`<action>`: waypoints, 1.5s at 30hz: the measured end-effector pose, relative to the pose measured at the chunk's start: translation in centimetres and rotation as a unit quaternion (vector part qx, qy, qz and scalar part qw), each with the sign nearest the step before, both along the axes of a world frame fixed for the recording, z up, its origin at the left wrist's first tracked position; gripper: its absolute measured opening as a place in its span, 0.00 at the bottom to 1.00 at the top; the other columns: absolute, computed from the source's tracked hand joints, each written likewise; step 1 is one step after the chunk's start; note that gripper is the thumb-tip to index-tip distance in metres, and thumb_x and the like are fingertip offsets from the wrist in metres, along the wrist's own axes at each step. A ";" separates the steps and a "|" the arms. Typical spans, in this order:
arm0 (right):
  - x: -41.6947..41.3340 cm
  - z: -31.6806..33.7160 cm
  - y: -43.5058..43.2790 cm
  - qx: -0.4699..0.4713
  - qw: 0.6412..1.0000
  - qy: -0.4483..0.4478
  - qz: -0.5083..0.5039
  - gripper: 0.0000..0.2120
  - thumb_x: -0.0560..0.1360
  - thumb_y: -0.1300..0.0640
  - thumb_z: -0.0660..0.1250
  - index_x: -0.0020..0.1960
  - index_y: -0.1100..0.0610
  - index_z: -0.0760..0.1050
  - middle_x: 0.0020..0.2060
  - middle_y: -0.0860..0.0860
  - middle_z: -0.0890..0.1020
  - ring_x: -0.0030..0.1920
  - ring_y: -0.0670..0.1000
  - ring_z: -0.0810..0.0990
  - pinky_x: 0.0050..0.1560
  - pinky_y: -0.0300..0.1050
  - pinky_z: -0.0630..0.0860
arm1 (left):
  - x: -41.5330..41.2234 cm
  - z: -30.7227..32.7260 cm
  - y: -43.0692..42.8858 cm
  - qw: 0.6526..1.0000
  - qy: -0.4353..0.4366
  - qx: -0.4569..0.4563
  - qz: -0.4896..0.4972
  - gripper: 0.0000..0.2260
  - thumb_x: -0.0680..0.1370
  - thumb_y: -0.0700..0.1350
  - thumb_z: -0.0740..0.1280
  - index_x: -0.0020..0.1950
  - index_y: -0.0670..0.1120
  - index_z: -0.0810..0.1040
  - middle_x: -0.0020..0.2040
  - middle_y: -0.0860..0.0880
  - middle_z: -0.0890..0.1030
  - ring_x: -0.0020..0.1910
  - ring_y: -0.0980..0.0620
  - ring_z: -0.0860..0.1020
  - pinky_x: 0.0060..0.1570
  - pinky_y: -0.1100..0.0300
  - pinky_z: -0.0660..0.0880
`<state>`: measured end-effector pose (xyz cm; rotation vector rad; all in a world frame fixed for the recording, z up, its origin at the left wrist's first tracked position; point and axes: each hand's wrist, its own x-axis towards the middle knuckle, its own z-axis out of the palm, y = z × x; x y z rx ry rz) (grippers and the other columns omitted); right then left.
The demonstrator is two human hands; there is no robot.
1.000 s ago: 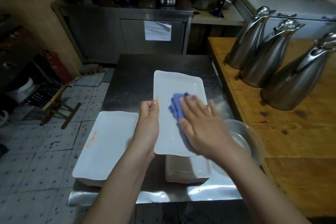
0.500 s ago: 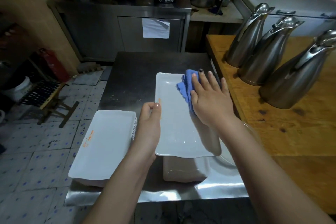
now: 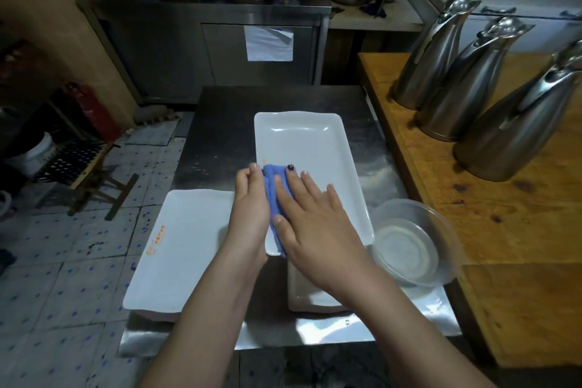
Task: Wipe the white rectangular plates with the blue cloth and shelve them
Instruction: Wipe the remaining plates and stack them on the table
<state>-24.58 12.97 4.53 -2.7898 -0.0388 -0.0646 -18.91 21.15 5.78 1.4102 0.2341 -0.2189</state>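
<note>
Fingers (image 3: 310, 189) of the right hand (image 3: 315, 230) lie spread, pressing the blue cloth (image 3: 271, 189) onto the white rectangular plate (image 3: 308, 145) at the centre of the bench (image 3: 220, 123). The left hand (image 3: 252, 208) grips that plate's left rim. Bare steel lies beyond. A stack of plates (image 3: 185, 242) sits at the left edge, and a clear bowl (image 3: 412, 249), contents unclear, at the right.

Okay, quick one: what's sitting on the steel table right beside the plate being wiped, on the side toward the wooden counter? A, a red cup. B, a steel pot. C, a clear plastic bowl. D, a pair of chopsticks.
C: a clear plastic bowl sits on the steel table by the near right corner of the white plate, where the right hand presses the blue cloth.
</note>
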 end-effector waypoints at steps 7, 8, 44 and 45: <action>-0.3 -0.5 -4.2 -0.144 0.985 -0.014 -0.095 0.25 0.81 0.45 0.42 0.77 0.44 0.40 0.77 0.46 0.42 0.76 0.49 0.36 0.66 0.49 0.25 | 0.9 -0.4 1.3 0.999 -0.031 0.042 -0.006 0.10 0.81 0.56 0.55 0.43 0.55 0.70 0.38 0.53 0.78 0.34 0.56 0.77 0.26 0.65 0.73; 0.4 -0.4 -4.9 -0.162 0.980 -0.018 -0.111 0.25 0.81 0.45 0.41 0.77 0.45 0.41 0.77 0.47 0.42 0.76 0.50 0.36 0.66 0.50 0.25 | 0.8 -0.5 1.3 0.998 -0.035 0.042 -0.010 0.10 0.80 0.56 0.55 0.43 0.55 0.69 0.36 0.54 0.77 0.32 0.57 0.76 0.25 0.66 0.72; 2.3 -2.1 -4.6 0.090 0.979 -0.098 -0.153 0.22 0.82 0.56 0.53 0.76 0.54 0.58 0.75 0.55 0.60 0.68 0.55 0.66 0.61 0.41 0.64 | 1.0 -0.8 1.7 0.997 -0.047 0.058 -0.011 0.08 0.80 0.52 0.59 0.44 0.51 0.70 0.36 0.53 0.77 0.32 0.58 0.77 0.26 0.68 0.73; 1.5 -2.5 -3.9 0.095 0.981 -0.102 -0.136 0.22 0.81 0.57 0.55 0.75 0.55 0.60 0.73 0.56 0.62 0.68 0.56 0.67 0.59 0.40 0.64 | 1.3 -0.8 1.9 0.997 -0.048 0.055 0.001 0.08 0.80 0.53 0.59 0.44 0.50 0.70 0.35 0.54 0.76 0.30 0.59 0.76 0.25 0.68 0.72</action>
